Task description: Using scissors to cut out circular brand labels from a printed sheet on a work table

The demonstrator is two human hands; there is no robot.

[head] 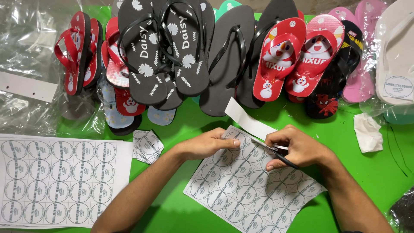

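A bright green work surface [181,125] fills the view; a row of flip-flops lies along its far edge. A sheet of round printed labels [241,190] lies tilted on the green surface at centre, directly under both hands. The left hand [207,144] rests on the sheet's upper edge; its fingers [228,142] are curled, pinching that edge. The right hand [297,146] is closed around dark-handled scissors [276,153]; the blades point left toward the left fingertips, at the sheet's upper edge; how far the blades stand apart cannot be told.

A cut white paper strip [248,121] lies just beyond the hands, touching the sheet's top corner. A small stack of cut label squares [147,146] lies near the left wrist; a second, uncut label sheet [56,181] lies well to the left. Black flip-flops with white flower prints [164,51] and red flip-flops with snowman prints [297,56] lie beyond the strip; a crumpled white tissue [368,131] lies to the right; clear plastic bags [26,64] lie at far left.
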